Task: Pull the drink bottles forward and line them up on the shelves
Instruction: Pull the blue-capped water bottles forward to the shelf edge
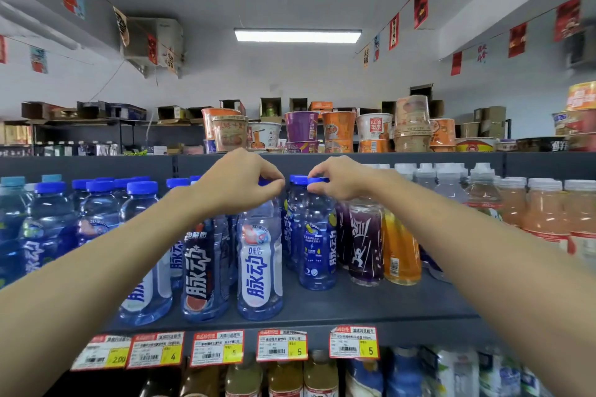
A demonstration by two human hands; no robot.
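White-label bottle stands at the shelf front edge, left hand fingers pinching its cap, right hand pinching the cap of the blue bottle set further back, probably to drag it level.

Both hands were up at the caps. The left hand curled its fingers round the top of the white-labelled bottle, which stood near the front edge of the grey shelf. Just right of that bottle and set further back, a blue-labelled bottle had its blue cap pinched by the right hand. Further right stood a purple bottle, then an orange bottle. Below the white-labelled bottle hung price tags; above it sat noodle cups.
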